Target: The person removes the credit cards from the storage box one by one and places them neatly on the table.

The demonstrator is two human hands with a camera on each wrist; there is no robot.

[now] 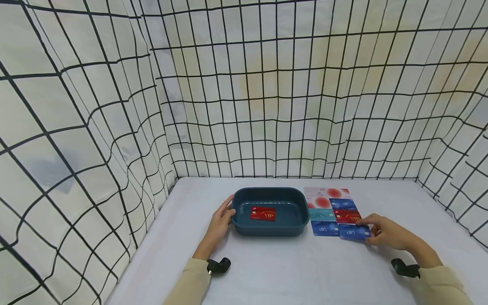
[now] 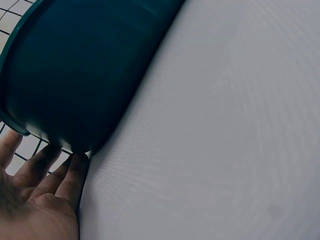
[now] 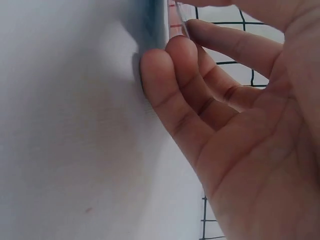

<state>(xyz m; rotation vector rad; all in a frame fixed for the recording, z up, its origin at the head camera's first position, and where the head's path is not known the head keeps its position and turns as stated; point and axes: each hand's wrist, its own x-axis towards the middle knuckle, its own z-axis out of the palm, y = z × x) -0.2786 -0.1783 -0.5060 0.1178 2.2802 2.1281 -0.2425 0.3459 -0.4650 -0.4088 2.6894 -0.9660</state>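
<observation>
My left hand [image 1: 220, 220] rests its fingertips against the left end of a dark teal tray [image 1: 270, 231]; the left wrist view shows the fingers reaching to the tray's end wall. Inside the tray lies a red VIP card [image 1: 263, 213]. My right hand [image 1: 392, 234] holds the right end of a blue VIP card [image 1: 352, 232] between thumb and fingers, at the near right corner of a block of cards. A red VIP card [image 1: 345, 216] lies just beyond it, with the index finger over its right end. In the right wrist view, the fingertips [image 3: 159, 70] are curled at the card's edge.
Left of the held card lies another blue card [image 1: 325, 228], with a teal card [image 1: 321, 214] above it. Farther back are a blue card [image 1: 343, 203] and a pink-and-white patterned patch with red circles [image 1: 316, 195]. Black netting [image 1: 263, 101] surrounds the white table [image 1: 274, 271].
</observation>
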